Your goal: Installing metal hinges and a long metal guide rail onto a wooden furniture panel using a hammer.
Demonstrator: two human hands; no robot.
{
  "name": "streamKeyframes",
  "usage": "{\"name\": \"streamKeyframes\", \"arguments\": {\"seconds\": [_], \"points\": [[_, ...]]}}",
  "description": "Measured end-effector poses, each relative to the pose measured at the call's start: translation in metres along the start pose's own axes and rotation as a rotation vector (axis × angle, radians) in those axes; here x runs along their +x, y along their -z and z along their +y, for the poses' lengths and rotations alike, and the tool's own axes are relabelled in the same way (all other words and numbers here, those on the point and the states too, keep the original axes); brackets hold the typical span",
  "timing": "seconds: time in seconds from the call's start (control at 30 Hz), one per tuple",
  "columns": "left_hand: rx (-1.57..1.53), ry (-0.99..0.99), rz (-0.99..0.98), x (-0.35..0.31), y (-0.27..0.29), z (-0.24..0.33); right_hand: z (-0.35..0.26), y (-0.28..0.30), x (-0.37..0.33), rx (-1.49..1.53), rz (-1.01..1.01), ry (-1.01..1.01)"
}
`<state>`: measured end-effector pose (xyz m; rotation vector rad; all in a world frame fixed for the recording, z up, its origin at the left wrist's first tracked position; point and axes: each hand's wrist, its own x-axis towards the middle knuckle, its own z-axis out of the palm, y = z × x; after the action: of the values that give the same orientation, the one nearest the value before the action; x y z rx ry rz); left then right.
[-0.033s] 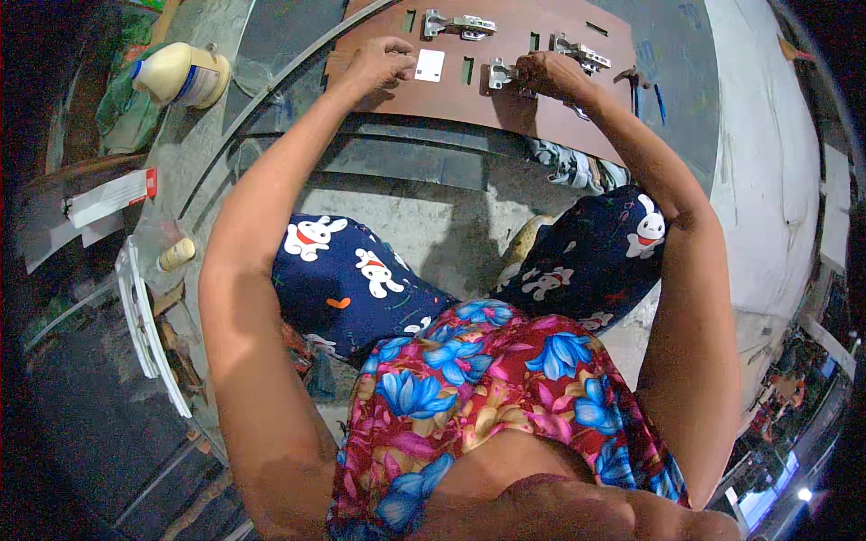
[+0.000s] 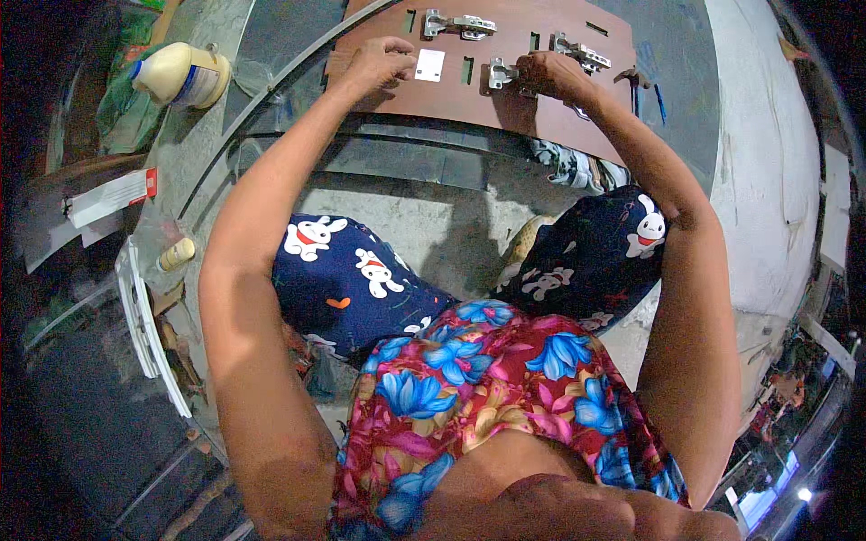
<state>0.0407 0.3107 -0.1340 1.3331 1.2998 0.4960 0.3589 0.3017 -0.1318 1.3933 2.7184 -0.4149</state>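
Note:
A reddish-brown board (image 2: 415,101) lies in front of me, with several rectangular slots cut in it. My right hand (image 2: 555,77) is closed on a metal cabinet hinge (image 2: 498,74) near the board's front edge; the fingers hide most of its arm. My left hand (image 2: 382,65) rests on the left part of the board, its fingers loosely bent and apart, holding nothing. Just beside its fingertips is a small white card (image 2: 430,65). Two more metal hinges lie farther back, the left hinge (image 2: 465,26) and the right hinge (image 2: 582,54).
A hammer (image 2: 631,81) and a blue pen-like item (image 2: 660,104) lie right of the board. Folded cloth (image 2: 577,164) shows under its front edge. At left stand a cream jug with a blue cap (image 2: 185,74) and a small cream bottle (image 2: 177,254), near a white-and-red box (image 2: 113,198).

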Motion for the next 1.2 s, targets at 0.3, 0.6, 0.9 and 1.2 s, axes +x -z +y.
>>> {"name": "streamKeyframes", "arguments": {"seconds": [0.3, 0.6, 0.9, 1.2], "points": [[0.016, 0.004, -0.006, 0.002, 0.0, 0.0, 0.011, 0.003, -0.001, 0.055, 0.065, 0.003], [0.19, -0.127, 0.089, 0.003, 0.008, 0.003, 0.013, 0.034, 0.004, 0.067, 0.161, -0.094], [0.164, -0.135, 0.187, 0.014, 0.031, -0.028, 0.053, 0.104, -0.029, 0.59, 0.72, -0.533], [0.382, -0.139, 0.247, 0.021, 0.023, -0.02, 0.151, 0.107, -0.153, 0.494, 1.169, -0.861]]}}
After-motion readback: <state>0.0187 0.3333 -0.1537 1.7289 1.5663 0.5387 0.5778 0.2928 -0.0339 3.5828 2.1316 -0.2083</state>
